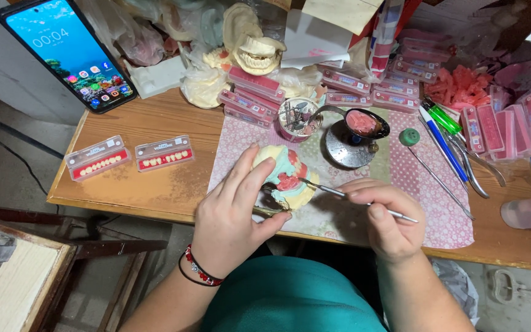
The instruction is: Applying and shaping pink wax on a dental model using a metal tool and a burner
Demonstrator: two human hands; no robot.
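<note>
The left hand [232, 215] is curled around a dental model [284, 178], a cream plaster cast with pink wax and a pale green part on top. The fingers [250, 172] press on its upper side and the thumb comes from below, so the cast is lifted a little and tilted toward the person, probably to bring the wax face into sight. The cast stays at the near edge of the worktop [155, 184], over a pink patterned cloth [413, 184].

The right hand [388, 218] pinches a thin metal wax instrument [345, 195] between the thumb and the first fingers, like a pen. Its tip touches the pink wax on the model, and the long handle goes out to the right past the hand. Such a grip seems chosen for fine control.

Just behind the model there is a small cup of burs and tools [296, 120] and a metal ladle with pink wax [364, 123], both within short reach. To the left, two clear trays of artificial teeth [130, 157] lie side by side on the bare wood. A smartphone [69, 52] leans at the far left corner with its screen lit. More tooth boxes [370, 83] are stacked at the back, and pens and hand tools [453, 147] lie on the right.
</note>
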